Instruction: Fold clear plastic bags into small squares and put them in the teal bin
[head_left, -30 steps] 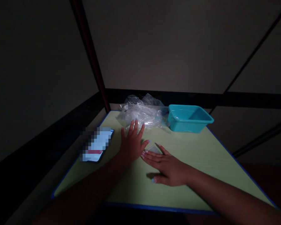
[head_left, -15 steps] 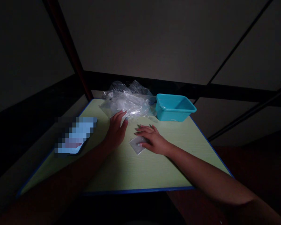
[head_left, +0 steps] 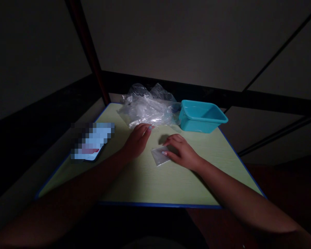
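Note:
My right hand (head_left: pixel 182 152) is closed at the edge of a small, flat, square clear plastic sleeve (head_left: pixel 159 157), thumb on top and fingers curled behind its far side. The sleeve lies on or just above the pale green table (head_left: pixel 155 186). My left hand (head_left: pixel 138 141) is to the left of the sleeve, fingers stretched forward and thumb alongside, with nothing visible in it. Its fingertips are close to a heap of crumpled clear plastic bags (head_left: pixel 147 110); whether they touch it is hard to see.
A turquoise plastic basket (head_left: pixel 200 125) stands at the back right of the table, beside the bags. On the left lies a phone (head_left: pixel 95 141) with a lit, blurred-out screen. The table has a blue edge, and dark panelled walls rise behind it.
My right fingers, spread over the sleeve before, have curled in at its edge. My left fingers have drawn nearer to the thumb. The whole view has shifted slightly.

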`<state>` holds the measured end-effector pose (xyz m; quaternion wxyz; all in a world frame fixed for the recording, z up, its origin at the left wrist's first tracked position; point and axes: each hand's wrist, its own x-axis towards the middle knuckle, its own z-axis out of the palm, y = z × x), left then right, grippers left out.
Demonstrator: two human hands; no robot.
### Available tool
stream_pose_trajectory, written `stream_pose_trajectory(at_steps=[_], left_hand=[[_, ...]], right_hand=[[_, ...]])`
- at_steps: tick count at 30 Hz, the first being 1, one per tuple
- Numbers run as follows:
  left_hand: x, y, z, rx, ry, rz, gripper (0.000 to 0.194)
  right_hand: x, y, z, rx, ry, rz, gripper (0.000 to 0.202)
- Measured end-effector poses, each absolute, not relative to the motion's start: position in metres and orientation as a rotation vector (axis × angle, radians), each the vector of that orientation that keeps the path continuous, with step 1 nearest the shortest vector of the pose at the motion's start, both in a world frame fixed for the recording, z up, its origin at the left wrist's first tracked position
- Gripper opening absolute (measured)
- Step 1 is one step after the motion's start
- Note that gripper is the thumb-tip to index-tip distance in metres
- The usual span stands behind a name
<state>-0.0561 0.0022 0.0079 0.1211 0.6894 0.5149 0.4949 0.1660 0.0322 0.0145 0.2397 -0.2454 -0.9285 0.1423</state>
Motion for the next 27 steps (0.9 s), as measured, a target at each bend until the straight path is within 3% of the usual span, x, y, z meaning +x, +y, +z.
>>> stream_pose_trajectory(at_steps=[8, 12, 17, 27], left_hand=[[-0.048, -0.012, 0.015, 1.908, 1.023, 1.154, 0.077], [-0.048, -0.017, 0.012, 1.909, 0.927, 0.990, 0.084], [-0.049, -0.020, 0.007, 2.027, 0.949, 0.728, 0.076], [-0.046, -0.020, -0.004, 1.868, 0.985, 0.832, 0.081]], right_hand=[[0.174, 0.004, 0.034, -0.136, -2.856, 0.305, 0.028], [0.173, -0.003, 0.033, -0.139, -2.894, 0.203, 0.030], [0.174, -0.004, 0.034, -0.208, -2.869, 0.109, 0.029], [0.174, -0.004, 0.030, -0.256, -2.876, 0.016, 0.030]])
